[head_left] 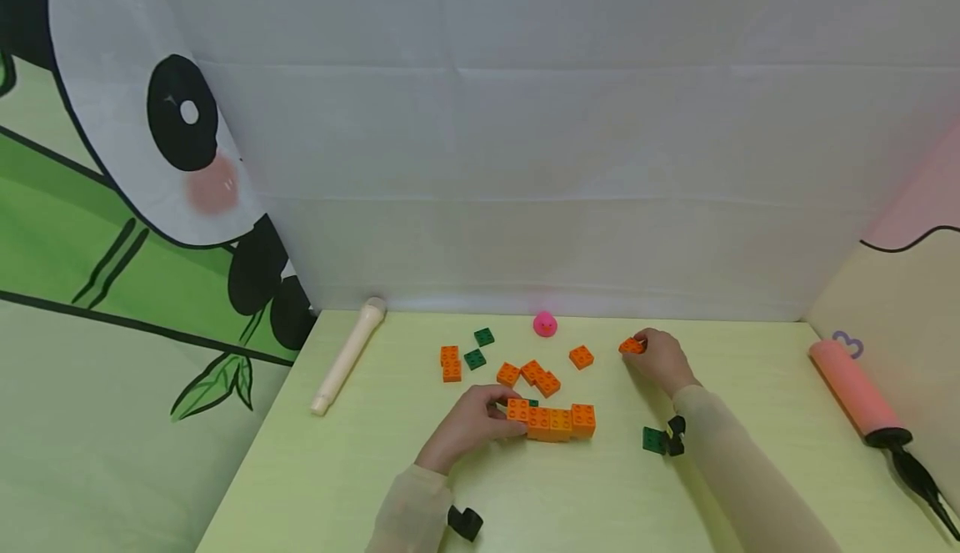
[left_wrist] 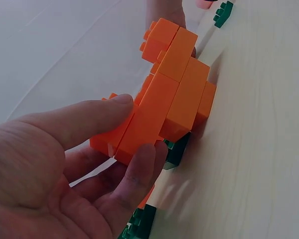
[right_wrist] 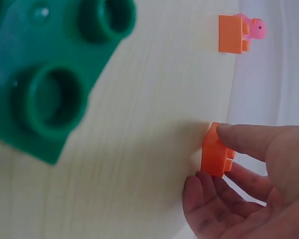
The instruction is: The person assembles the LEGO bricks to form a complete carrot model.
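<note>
My left hand (head_left: 476,421) grips the left end of a joined orange building-brick assembly (head_left: 558,424). In the left wrist view, thumb and fingertips pinch this orange assembly (left_wrist: 159,99), and a green brick (left_wrist: 177,152) shows beneath it. Farther right and back, my right hand (head_left: 663,359) holds a single orange brick (head_left: 631,345) at the table surface. The right wrist view has that orange brick (right_wrist: 217,152) between thumb and fingers. Several loose orange bricks (head_left: 547,384) lie behind the assembly.
Green bricks (head_left: 475,359) lie at the back left; another green brick (head_left: 653,439) sits by the right wrist. A pink ball-like toy (head_left: 545,324) stands near the wall. A pale rod (head_left: 348,357) lies left, and a pink cylinder with black handle (head_left: 858,390) lies right.
</note>
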`<act>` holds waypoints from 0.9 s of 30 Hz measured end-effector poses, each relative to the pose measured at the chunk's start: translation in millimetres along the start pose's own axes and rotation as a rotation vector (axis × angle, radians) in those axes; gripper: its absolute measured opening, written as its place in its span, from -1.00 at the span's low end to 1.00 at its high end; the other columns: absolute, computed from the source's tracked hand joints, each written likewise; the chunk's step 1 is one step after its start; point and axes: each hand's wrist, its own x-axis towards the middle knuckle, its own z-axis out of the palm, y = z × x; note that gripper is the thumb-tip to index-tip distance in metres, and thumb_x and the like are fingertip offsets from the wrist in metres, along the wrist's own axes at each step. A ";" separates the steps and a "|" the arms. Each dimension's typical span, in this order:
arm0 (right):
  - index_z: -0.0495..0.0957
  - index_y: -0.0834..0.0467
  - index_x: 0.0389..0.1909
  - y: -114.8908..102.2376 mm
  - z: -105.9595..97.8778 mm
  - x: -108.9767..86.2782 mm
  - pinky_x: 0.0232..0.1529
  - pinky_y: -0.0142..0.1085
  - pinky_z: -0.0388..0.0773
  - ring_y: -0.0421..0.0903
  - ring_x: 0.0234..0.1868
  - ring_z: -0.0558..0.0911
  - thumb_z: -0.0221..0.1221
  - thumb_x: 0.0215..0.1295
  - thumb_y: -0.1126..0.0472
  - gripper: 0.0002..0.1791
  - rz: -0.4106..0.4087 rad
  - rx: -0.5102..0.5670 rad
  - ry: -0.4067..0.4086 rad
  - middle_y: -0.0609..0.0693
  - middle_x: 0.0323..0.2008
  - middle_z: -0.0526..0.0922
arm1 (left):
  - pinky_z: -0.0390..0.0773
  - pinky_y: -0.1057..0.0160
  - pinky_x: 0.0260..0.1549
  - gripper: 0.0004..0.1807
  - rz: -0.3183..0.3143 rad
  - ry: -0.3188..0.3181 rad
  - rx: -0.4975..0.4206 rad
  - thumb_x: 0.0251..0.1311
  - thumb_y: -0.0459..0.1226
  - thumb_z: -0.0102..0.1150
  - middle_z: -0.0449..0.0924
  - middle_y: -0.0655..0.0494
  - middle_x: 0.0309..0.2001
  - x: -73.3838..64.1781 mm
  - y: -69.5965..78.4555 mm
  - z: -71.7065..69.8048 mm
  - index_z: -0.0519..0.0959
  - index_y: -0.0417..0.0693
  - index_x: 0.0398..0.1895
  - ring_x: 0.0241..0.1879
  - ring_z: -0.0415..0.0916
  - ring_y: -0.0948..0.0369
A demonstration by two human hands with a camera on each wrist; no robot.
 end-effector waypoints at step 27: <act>0.61 0.33 0.14 -35.0 2.8 -38.4 0.02 0.00 0.64 0.12 -0.02 0.64 0.38 0.35 0.18 -0.56 -0.140 0.161 -0.019 0.13 -0.05 0.68 | 0.64 0.14 -0.22 -0.59 0.000 0.007 0.010 0.15 -0.22 0.57 0.61 0.06 0.14 0.1 -0.2 0.2 0.71 -0.02 0.08 -0.21 0.63 0.16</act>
